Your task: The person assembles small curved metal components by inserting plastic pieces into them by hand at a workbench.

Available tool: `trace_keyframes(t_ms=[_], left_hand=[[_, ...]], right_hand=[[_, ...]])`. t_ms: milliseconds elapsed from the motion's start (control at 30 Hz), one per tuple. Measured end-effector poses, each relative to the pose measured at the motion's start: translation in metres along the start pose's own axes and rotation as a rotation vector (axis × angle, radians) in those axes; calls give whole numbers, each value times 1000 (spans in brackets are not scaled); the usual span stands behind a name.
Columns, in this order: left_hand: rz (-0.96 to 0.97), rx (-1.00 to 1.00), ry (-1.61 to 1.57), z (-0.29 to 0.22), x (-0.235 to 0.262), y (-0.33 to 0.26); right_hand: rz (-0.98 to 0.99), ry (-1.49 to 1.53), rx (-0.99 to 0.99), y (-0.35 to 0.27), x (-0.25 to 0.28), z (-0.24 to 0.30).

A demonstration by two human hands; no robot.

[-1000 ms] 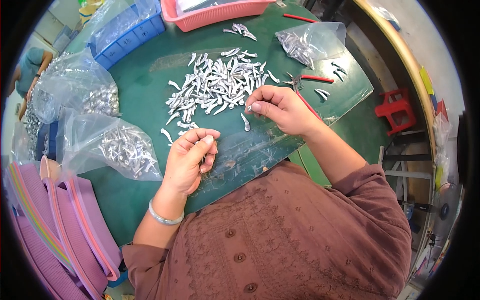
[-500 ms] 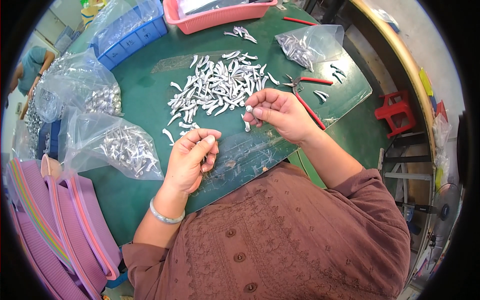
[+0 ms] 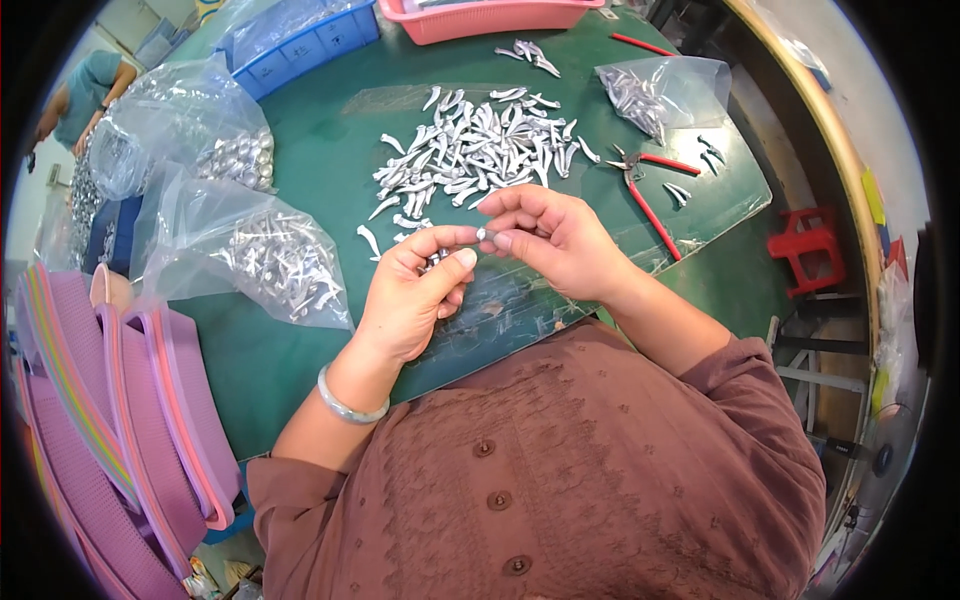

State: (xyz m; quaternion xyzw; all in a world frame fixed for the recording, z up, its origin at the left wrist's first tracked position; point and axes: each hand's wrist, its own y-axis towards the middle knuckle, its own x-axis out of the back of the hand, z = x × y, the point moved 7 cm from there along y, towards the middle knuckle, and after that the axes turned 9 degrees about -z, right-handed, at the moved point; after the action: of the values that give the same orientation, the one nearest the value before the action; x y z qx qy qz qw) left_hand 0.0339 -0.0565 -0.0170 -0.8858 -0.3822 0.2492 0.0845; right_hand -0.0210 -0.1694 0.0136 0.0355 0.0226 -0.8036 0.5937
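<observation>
Both left hand (image 3: 410, 295) and right hand (image 3: 550, 235) pinched shut on one small silver metal piece (image 3: 481, 234), with big loose pile of curved silver parts (image 3: 480, 150) untouched on green table (image 3: 300, 170).

Silver metal pieces (image 3: 478, 150), green table (image 3: 330, 150) — pink tray (image 3: 480, 18), blue bin (image 3: 300, 45), red-handled pliers (image 3: 645, 190), brown shirt (image 3: 570, 470).

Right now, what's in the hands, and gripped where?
A small silver metal piece, pinched between the fingertips of the left hand and the right hand. It's too small to tell which part is gripped.
</observation>
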Motion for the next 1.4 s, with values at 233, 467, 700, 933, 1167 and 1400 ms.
trace_keyframes(t_ms=[233,467,700,933,1167,1400], left_hand=[[-70,-76,50,-2,4,2],[-127,-70,13,-2,10,5],[-136,-53,-72,0,13,5],[-87,-21,-106,0,8,4],[-59,41,-131,2,7,6],[-64,94,-162,4,8,5]], right_hand=[[36,-69,33,3,-7,-1],[58,79,-171,6,-8,-10],[5,142,-231,1,-7,-14],[-43,-54,53,1,-4,-10],[8,-117,15,1,-7,-10],[-6,-12,5,-1,-7,-5]])
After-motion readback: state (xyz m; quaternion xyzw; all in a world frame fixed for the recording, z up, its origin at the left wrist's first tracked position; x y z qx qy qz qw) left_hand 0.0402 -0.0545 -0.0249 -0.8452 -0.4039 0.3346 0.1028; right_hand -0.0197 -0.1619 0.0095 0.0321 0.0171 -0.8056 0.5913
